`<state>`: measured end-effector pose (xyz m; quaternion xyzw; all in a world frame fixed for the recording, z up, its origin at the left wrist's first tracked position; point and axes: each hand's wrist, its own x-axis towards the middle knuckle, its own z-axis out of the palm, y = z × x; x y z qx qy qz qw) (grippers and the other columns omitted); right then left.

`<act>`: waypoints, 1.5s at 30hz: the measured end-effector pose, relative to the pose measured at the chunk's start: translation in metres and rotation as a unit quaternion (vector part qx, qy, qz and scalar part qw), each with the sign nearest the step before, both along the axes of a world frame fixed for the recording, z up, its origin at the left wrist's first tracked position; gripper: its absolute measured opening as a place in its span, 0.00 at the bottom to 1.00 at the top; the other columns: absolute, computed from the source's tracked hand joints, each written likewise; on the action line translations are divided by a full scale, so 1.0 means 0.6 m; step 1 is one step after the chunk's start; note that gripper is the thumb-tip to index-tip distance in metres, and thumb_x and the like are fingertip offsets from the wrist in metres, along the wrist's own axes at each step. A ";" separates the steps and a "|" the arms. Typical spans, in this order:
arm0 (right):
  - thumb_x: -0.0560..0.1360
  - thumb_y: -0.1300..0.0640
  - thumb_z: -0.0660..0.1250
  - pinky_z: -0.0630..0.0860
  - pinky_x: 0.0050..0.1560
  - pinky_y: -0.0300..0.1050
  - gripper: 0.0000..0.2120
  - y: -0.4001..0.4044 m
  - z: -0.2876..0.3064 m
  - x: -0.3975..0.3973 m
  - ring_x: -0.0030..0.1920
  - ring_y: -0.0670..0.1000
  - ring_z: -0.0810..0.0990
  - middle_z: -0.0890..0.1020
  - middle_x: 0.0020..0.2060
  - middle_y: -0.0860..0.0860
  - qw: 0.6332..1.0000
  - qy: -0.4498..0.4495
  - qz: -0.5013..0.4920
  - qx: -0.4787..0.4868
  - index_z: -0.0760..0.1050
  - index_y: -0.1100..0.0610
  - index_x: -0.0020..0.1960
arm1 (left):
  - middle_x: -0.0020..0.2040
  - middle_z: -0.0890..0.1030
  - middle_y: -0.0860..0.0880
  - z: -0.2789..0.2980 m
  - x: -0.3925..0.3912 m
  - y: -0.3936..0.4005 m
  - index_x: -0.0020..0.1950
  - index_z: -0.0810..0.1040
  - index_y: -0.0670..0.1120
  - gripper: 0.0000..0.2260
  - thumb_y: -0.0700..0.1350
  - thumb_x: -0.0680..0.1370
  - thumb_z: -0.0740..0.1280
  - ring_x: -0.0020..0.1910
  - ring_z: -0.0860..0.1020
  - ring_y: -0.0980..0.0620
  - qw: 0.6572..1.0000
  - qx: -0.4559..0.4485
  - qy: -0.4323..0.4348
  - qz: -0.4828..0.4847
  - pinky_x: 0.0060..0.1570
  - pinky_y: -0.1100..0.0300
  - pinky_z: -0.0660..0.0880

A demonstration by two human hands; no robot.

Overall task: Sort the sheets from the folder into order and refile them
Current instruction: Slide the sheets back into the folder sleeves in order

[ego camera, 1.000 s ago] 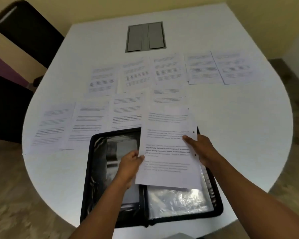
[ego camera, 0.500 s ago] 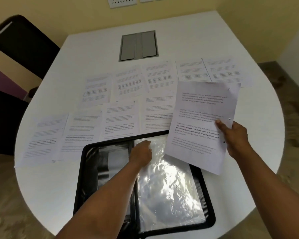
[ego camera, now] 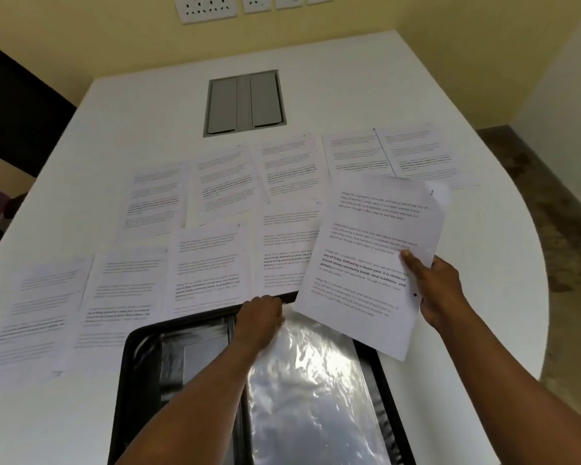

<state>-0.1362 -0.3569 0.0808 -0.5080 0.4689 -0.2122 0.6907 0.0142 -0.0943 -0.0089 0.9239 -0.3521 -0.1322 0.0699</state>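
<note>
A black folder [ego camera: 138, 380] lies open at the table's near edge, a clear plastic sleeve [ego camera: 312, 391] shining on its right half. My left hand [ego camera: 259, 322] rests at the sleeve's top edge with fingers curled on it. My right hand [ego camera: 438, 290] pinches a printed sheet [ego camera: 369, 260] by its right edge, with the thumb on top. The sheet hangs tilted above the folder's top right corner. Several more printed sheets [ego camera: 208, 266] lie in two rows on the table beyond the folder.
The white table [ego camera: 148, 105] is rounded on the right. A grey cable hatch [ego camera: 245, 102] is set into it behind the sheets. A dark chair [ego camera: 17, 105] stands at the left. Wall sockets [ego camera: 208, 8] sit on the yellow wall behind.
My right hand has carried the sheet up and to the right, off the folder. My left hand let go of the sheet and moved to the top of the plastic sleeve.
</note>
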 end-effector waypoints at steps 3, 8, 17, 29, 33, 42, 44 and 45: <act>0.75 0.54 0.72 0.73 0.39 0.44 0.05 -0.008 -0.003 0.024 0.45 0.51 0.82 0.84 0.47 0.48 1.000 -0.006 -0.001 0.000 0.78 0.49 0.50 | 0.39 0.78 0.52 0.001 0.022 0.002 0.38 0.79 0.49 0.06 0.48 0.73 0.72 0.39 0.75 0.53 0.998 -0.038 0.040 0.022 0.39 0.59 0.69; 0.75 0.57 0.71 0.79 0.47 0.43 0.09 -0.019 -0.005 0.057 0.44 0.48 0.82 0.83 0.48 0.49 1.000 -0.020 -0.018 0.003 0.78 0.54 0.55 | 0.41 0.82 0.53 0.002 0.048 0.003 0.42 0.85 0.50 0.03 0.44 0.73 0.72 0.42 0.79 0.53 0.995 -0.039 0.093 0.003 0.45 0.60 0.74; 0.75 0.58 0.72 0.80 0.47 0.41 0.10 -0.041 0.002 0.093 0.47 0.46 0.84 0.84 0.49 0.47 0.997 -0.059 -0.047 0.005 0.79 0.54 0.55 | 0.47 0.77 0.52 0.020 0.047 0.016 0.47 0.79 0.47 0.04 0.45 0.74 0.71 0.47 0.76 0.53 0.981 -0.070 0.180 -0.001 0.48 0.60 0.73; 0.75 0.56 0.72 0.80 0.46 0.41 0.09 -0.024 0.002 0.128 0.50 0.47 0.84 0.84 0.51 0.46 0.994 -0.092 -0.054 0.010 0.79 0.51 0.54 | 0.49 0.82 0.51 0.040 0.037 0.009 0.50 0.73 0.46 0.04 0.38 0.79 0.63 0.47 0.79 0.55 0.948 -0.055 0.312 0.034 0.44 0.64 0.73; 0.75 0.57 0.73 0.80 0.55 0.46 0.08 0.000 -0.004 0.169 0.54 0.50 0.83 0.84 0.53 0.49 0.988 -0.134 -0.045 0.057 0.79 0.50 0.53 | 0.59 0.78 0.50 0.032 0.029 0.014 0.45 0.73 0.52 0.10 0.36 0.74 0.63 0.61 0.75 0.51 0.949 -0.049 0.309 0.032 0.57 0.54 0.75; 0.76 0.61 0.71 0.81 0.54 0.49 0.12 0.069 -0.060 0.254 0.52 0.50 0.84 0.84 0.53 0.52 0.975 -0.162 -0.001 0.152 0.78 0.57 0.59 | 0.53 0.74 0.52 0.019 -0.008 0.009 0.47 0.78 0.50 0.07 0.38 0.76 0.67 0.48 0.73 0.59 0.962 -0.145 0.228 0.038 0.47 0.74 0.68; 0.76 0.60 0.71 0.81 0.52 0.48 0.12 0.078 -0.071 0.256 0.50 0.49 0.84 0.84 0.51 0.51 0.977 -0.146 0.014 0.155 0.78 0.56 0.58 | 0.49 0.78 0.51 0.022 -0.012 0.008 0.48 0.79 0.48 0.05 0.39 0.76 0.67 0.42 0.73 0.61 0.960 -0.168 0.217 0.062 0.44 0.73 0.69; 0.76 0.61 0.71 0.82 0.50 0.46 0.11 0.082 -0.076 0.255 0.48 0.48 0.84 0.84 0.50 0.49 0.978 -0.138 0.025 0.154 0.78 0.56 0.58 | 0.48 0.80 0.51 0.024 -0.012 0.008 0.48 0.80 0.46 0.04 0.39 0.76 0.67 0.41 0.74 0.60 0.959 -0.173 0.214 0.071 0.44 0.69 0.72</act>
